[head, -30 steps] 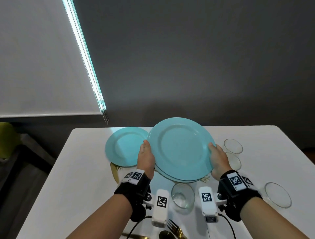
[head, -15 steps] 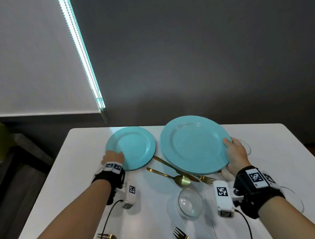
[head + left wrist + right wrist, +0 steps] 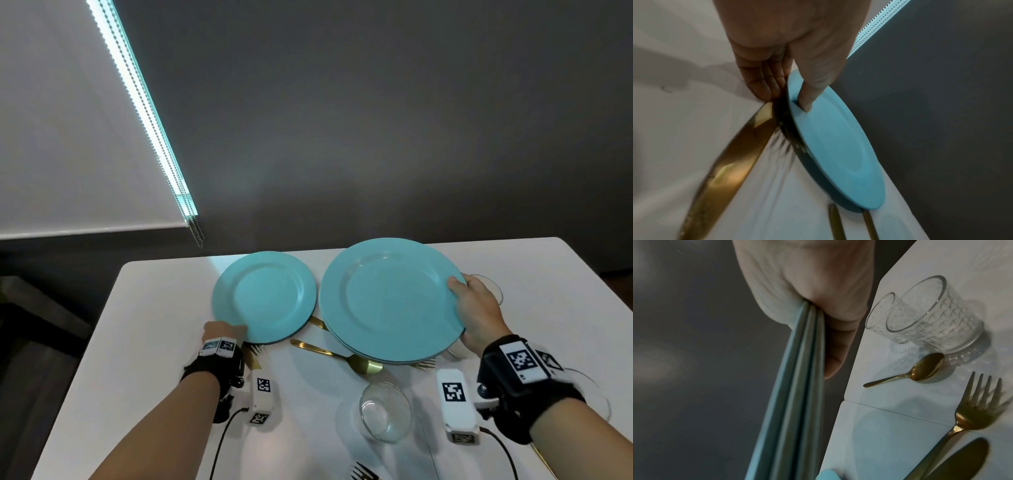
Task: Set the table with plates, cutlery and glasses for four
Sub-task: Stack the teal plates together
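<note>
Head view: the left hand pinches the near rim of a single blue plate at the far left of the white table, while the right hand holds a stack of blue plates by its right edge, raised above the gold cutlery. A gold spoon lies partly beneath the stack, and a glass stands near the front edge. The stack hangs from one edge only, so it could tip or a lower plate could slide out onto the cutlery. Another glass sits just behind the right hand and could be knocked if that hand swings back.

Left wrist view: here the grip is plain, with the thumb on top of the rim and the fingers below it. The single plate is tilted, its far edge down near two gold handles and its near edge lifted over a gold knife and some fork tines. Set down here, it would likely rest on cutlery and rock.

Right wrist view: the stack shows as three rims pressed between thumb and curled fingers, a count the head view leaves uncertain. Below lie two patterned glasses, a small spoon, a fork and a knife, all in the path of a slipping plate.
</note>
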### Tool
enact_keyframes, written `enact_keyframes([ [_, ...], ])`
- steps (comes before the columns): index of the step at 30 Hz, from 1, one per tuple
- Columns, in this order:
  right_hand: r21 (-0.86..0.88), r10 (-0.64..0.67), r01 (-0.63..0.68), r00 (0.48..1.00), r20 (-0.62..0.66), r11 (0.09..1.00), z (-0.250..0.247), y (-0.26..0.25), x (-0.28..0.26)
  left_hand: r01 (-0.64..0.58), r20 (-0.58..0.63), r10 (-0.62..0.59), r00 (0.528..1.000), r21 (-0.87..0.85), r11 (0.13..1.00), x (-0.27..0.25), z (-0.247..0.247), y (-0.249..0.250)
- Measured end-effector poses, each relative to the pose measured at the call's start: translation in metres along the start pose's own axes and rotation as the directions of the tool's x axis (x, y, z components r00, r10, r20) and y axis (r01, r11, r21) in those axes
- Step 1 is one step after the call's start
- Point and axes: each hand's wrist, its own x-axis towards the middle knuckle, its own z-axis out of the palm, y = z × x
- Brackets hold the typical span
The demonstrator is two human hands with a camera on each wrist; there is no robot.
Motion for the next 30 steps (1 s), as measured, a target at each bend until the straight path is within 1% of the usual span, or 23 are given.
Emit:
enact_keyframes([
  [2,-0.012,0.012,-0.012,1.0,0.008,1.0,0.004,0.0,-0.003,-0.026,0.048,0.025,0.999,0.018,0.999,-0.006,0.002,0.001],
  [4,-0.01,0.021,-0.02,1.0,0.02,1.0,0.008,0.0,-0.005,-0.038,0.071,0.038,0.997,-0.006,0.999,-0.013,0.004,-0.001],
  [6,0.0,0.023,-0.023,0.999,0.032,1.0,0.01,0.0,-0.008,-0.029,0.078,0.036,0.996,-0.096,0.995,-0.018,0.007,-0.005],
  [8,0.006,0.017,-0.017,0.999,0.039,1.0,0.011,-0.002,-0.011,-0.05,0.095,0.074,0.993,-0.233,0.971,-0.027,0.007,-0.006],
  [10,0.01,0.002,-0.002,0.999,0.046,1.0,0.012,-0.004,-0.014,-0.082,0.104,0.131,0.986,-0.383,0.92,-0.031,0.008,-0.005],
  [12,0.017,-0.012,0.011,0.998,0.057,1.0,0.014,-0.007,-0.018,-0.097,0.072,0.157,0.985,-0.52,0.849,-0.029,0.012,-0.004],
  [17,0.02,-0.037,0.036,0.997,0.063,0.999,0.021,-0.015,-0.028,-0.136,0.049,0.257,0.965,-0.745,0.653,-0.067,-0.007,0.014],
  [21,0.018,-0.035,0.033,0.996,0.081,0.999,0.033,-0.014,-0.038,-0.163,0.048,0.35,0.936,-0.821,0.548,-0.089,-0.023,0.019],
  [23,0.019,-0.03,0.028,0.995,0.098,0.999,0.04,-0.012,-0.042,-0.151,0.06,0.393,0.917,-0.863,0.483,-0.102,-0.028,0.019],
  [25,0.025,-0.035,0.032,0.993,0.115,0.999,0.045,-0.009,-0.049,-0.126,0.077,0.418,0.905,-0.89,0.438,-0.114,-0.031,0.017],
  [28,0.014,-0.053,0.052,0.991,0.126,0.999,0.053,-0.004,-0.058,-0.068,0.114,0.413,0.904,-0.913,0.401,-0.126,-0.032,0.016],
  [30,0.018,-0.072,0.07,0.991,0.114,0.997,0.056,0.0,-0.061,-0.036,0.136,0.392,0.91,-0.915,0.401,-0.132,-0.033,0.014],
])
